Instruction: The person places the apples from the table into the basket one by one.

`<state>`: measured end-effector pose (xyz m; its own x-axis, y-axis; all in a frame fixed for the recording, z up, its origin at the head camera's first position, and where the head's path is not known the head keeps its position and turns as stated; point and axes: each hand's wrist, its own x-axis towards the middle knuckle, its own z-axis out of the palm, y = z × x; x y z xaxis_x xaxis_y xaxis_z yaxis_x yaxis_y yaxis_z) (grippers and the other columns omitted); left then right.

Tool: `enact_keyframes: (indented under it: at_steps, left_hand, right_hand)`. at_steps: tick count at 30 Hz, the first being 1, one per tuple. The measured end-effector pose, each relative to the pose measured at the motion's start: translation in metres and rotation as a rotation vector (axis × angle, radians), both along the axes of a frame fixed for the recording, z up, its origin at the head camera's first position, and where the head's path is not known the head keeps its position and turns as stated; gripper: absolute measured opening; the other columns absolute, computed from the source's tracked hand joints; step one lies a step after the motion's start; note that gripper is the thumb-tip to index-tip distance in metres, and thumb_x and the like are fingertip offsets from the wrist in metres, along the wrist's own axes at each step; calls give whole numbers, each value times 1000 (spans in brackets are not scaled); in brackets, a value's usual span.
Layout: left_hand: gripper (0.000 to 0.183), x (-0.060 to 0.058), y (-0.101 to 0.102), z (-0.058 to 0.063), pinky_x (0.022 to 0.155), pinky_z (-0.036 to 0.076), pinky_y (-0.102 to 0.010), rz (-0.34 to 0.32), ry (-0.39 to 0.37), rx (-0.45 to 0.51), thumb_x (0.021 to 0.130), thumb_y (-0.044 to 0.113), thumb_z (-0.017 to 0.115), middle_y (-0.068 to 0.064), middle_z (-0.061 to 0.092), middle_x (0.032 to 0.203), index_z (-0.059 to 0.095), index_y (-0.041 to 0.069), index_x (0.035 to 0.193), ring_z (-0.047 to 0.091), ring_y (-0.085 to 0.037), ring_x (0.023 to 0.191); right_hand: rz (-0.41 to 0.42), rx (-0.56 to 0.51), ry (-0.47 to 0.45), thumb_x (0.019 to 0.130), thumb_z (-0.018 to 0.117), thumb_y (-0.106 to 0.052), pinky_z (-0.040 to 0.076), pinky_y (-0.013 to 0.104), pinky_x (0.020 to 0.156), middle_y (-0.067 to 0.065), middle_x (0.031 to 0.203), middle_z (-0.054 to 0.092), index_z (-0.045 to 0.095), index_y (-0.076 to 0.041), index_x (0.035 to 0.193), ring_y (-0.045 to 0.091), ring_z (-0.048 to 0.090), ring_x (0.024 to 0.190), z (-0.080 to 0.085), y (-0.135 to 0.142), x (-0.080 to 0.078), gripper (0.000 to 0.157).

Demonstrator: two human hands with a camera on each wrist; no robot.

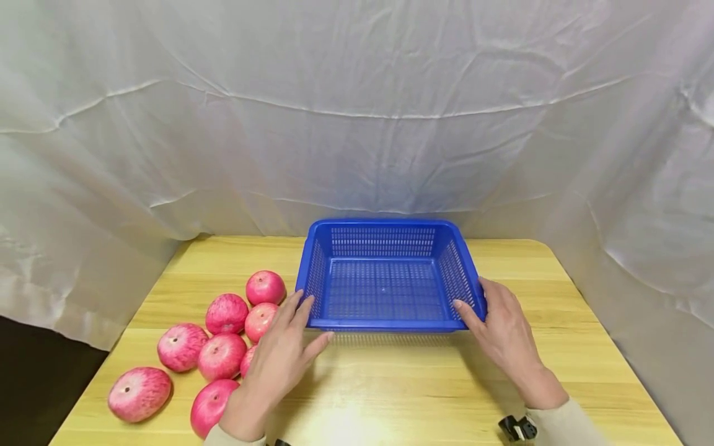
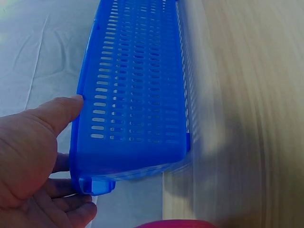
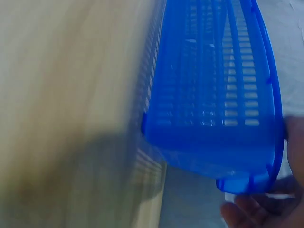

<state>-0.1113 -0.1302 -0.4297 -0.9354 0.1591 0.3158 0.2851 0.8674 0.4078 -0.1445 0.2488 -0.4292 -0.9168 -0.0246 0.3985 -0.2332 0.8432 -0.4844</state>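
Note:
A blue plastic basket [image 1: 385, 324] with slotted walls stands near the back middle of the wooden table [image 1: 390, 396], with nothing inside it. My left hand [image 1: 281, 350] is at its front left corner. In the left wrist view, the thumb [image 2: 71, 107] meets the rim and the other fingers curl around the corner. At the front right corner, my right hand [image 1: 504, 325] grips the rim, thumb over the inner side and fingers outside. The right wrist view shows those fingers [image 3: 242, 209] under the corner of the rim.
Several red apples [image 1: 222, 356] lie on the table's left side, some close beside my left hand and partly hidden by it. One apple [image 1: 139, 394] sits farthest left. A pale grey curtain [image 1: 390, 136] hangs behind the table and along its sides.

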Motion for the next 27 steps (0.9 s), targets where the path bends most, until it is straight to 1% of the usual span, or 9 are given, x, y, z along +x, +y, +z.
enact_keyframes:
  at_steps: [1,4,6,8,10,15,18,22,27]
  left_hand:
    - [79,-1,0,0,115,46,-59,-4,5,0,93,43,80,-26,44,161,53,-3,151,46,-43,148]
    - [85,-4,0,1,117,44,-59,-16,-12,-1,94,47,79,-27,39,164,48,-4,154,41,-43,152]
    - [89,-6,0,1,119,41,-59,-27,-34,-5,94,50,77,-28,35,166,45,-6,156,36,-44,155]
    - [91,-7,1,2,121,39,-58,-35,-53,-12,95,51,76,-29,32,167,42,-7,156,31,-43,157]
    - [92,-7,2,2,122,37,-58,-38,-62,-17,95,51,76,-29,31,168,41,-7,157,29,-43,157]
    - [91,-8,2,2,122,37,-58,-26,-69,-17,95,51,76,-28,32,168,42,-6,157,29,-42,158]
    - [90,-7,1,1,121,38,-58,-19,-60,-19,95,51,76,-29,34,167,43,-6,157,30,-43,157]
    - [88,-3,-1,1,118,42,-60,-6,-25,-16,93,51,78,-30,39,162,47,-4,154,37,-45,154]
    - [88,1,-2,2,112,48,-60,2,20,-15,88,54,82,-31,46,154,52,-1,150,49,-47,143]
  right_hand:
    - [22,0,-26,103,70,-37,48,68,97,29,137,57,47,5,150,47,55,122,1,1,-3,68]
    - [94,29,-142,105,63,-48,42,72,108,31,155,44,32,5,160,50,46,138,5,3,-11,82]
    - [136,68,-229,105,58,-54,34,74,115,32,166,28,22,6,164,53,33,150,8,4,-14,92]
    - [164,117,-292,105,54,-60,25,74,121,32,172,12,14,8,165,54,18,157,10,5,-16,99]
    - [187,152,-322,104,53,-62,21,72,123,32,173,6,13,10,164,53,11,159,12,7,-18,102]
    - [216,189,-325,103,55,-64,19,70,124,32,173,6,14,11,164,51,5,161,13,6,-20,104]
    - [221,206,-316,102,56,-65,20,71,124,33,172,7,16,11,163,51,5,160,13,5,-19,105]
    - [220,245,-288,100,58,-67,24,71,122,35,171,12,19,13,162,54,11,159,12,1,-14,108]
    - [210,266,-260,97,61,-69,29,71,120,35,169,18,18,12,162,55,20,155,12,-2,-9,112]
